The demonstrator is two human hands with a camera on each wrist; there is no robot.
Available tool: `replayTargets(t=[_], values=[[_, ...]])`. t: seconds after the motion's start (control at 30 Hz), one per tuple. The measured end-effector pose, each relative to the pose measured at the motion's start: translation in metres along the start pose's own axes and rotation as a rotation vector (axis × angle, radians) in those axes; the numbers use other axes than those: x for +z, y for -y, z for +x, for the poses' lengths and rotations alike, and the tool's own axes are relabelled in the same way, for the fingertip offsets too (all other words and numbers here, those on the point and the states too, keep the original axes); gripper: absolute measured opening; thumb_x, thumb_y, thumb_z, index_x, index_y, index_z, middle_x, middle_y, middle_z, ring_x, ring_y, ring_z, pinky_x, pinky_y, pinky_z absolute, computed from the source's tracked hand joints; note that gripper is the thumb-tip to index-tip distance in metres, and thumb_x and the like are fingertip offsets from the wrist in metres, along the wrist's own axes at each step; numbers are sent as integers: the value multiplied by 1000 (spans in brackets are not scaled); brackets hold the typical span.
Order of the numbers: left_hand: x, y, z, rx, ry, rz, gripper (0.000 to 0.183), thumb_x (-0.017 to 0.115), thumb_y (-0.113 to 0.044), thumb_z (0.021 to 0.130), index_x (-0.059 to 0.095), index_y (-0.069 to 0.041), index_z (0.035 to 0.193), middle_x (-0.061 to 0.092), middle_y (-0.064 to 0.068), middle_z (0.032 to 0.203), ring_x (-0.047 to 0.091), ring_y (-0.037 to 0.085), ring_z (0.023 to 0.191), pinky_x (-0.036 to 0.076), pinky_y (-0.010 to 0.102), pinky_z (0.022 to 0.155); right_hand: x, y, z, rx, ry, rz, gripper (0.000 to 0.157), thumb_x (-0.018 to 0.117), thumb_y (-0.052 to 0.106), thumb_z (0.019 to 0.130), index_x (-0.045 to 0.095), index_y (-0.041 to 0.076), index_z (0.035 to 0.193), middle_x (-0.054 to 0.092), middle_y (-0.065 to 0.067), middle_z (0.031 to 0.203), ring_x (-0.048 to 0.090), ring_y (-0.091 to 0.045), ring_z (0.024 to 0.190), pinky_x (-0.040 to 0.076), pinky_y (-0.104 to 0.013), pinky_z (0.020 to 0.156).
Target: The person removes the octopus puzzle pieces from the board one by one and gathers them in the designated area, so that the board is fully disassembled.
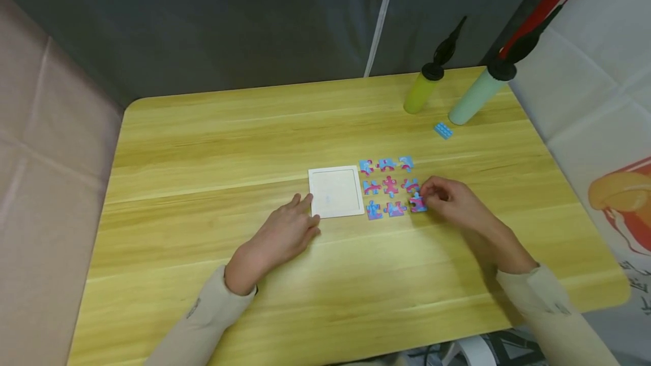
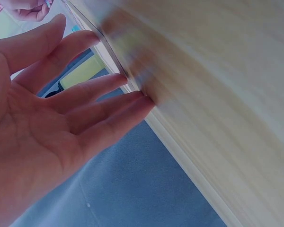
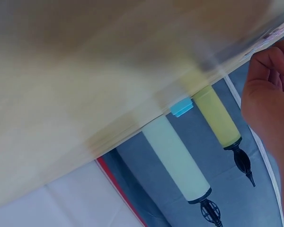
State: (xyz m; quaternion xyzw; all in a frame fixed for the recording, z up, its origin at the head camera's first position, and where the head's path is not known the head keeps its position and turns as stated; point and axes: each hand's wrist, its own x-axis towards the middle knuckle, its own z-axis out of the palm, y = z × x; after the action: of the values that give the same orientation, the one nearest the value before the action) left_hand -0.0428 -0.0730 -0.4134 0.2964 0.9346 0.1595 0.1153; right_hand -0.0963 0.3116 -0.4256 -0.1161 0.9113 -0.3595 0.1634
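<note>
A white square puzzle tray (image 1: 335,192) with a thin dark inner outline lies flat on the table. My left hand (image 1: 286,231) is at its left edge, fingers spread and fingertips touching the edge; the left wrist view shows the palm of this hand (image 2: 52,118) and its extended fingers. Right of the tray, several pink and blue jigsaw pieces (image 1: 390,186) lie in loose rows, slightly apart. At the lower right of these rows, my right hand (image 1: 455,202) pinches a corner jigsaw piece (image 1: 417,203) between thumb and curled fingers. In the right wrist view the fingertips of this hand (image 3: 272,90) are cut off.
A yellow-green hand pump (image 1: 419,94) and a mint-green hand pump (image 1: 476,97), both with black tops, stand at the table's back right. Before them lies a small blue toy brick (image 1: 443,130). Dark curtain (image 1: 229,27) hangs behind the wooden table (image 1: 203,151).
</note>
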Motion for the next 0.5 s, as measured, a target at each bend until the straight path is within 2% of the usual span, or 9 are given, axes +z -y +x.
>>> replayTargets(t=[0.23, 0.5], values=[[0, 0, 0, -5, 5, 4, 21, 66, -22, 102, 77, -5, 108, 52, 35, 147, 51, 61, 133, 52, 62, 101, -2, -6, -2, 6, 0, -26, 10, 61, 12, 100, 70, 9, 104, 71, -6, 99, 60, -12, 87, 49, -20, 77], [1, 0, 0, -2, -3, 5, 19, 66, -22, 102, 76, -6, 103, 52, 35, 147, 51, 61, 133, 53, 63, 100, -1, -9, 0, -3, 26, -50, 10, 61, 12, 101, 71, 10, 105, 71, -5, 97, 59, -11, 86, 48, -21, 76]])
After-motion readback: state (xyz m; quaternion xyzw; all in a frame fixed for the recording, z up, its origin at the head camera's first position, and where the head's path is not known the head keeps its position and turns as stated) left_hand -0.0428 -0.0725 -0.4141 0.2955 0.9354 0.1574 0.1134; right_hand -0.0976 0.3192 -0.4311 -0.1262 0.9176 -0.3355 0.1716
